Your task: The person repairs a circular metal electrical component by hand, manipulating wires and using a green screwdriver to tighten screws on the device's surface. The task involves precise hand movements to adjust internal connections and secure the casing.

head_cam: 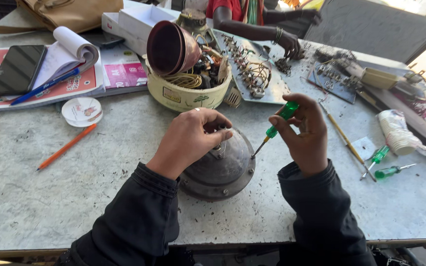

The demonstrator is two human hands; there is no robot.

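A round grey metal motor housing (223, 170) lies on the worn table (50, 197) near the front edge. My left hand (191, 138) rests on top of it, fingers curled around its central shaft. My right hand (304, 130) holds a green-handled screwdriver (277, 125), its tip angled down to the housing's right side. Both sleeves are black.
Behind stands a cream bowl (183, 96) of parts with a maroon cover (171, 49). A phone (16, 69), notebook, blue pen, orange pencil (67, 146) and round lid (82, 111) lie left. Two green screwdrivers (385, 165) and stacked cups (395, 130) lie right. Another person's hand (289, 44) works on wired boards.
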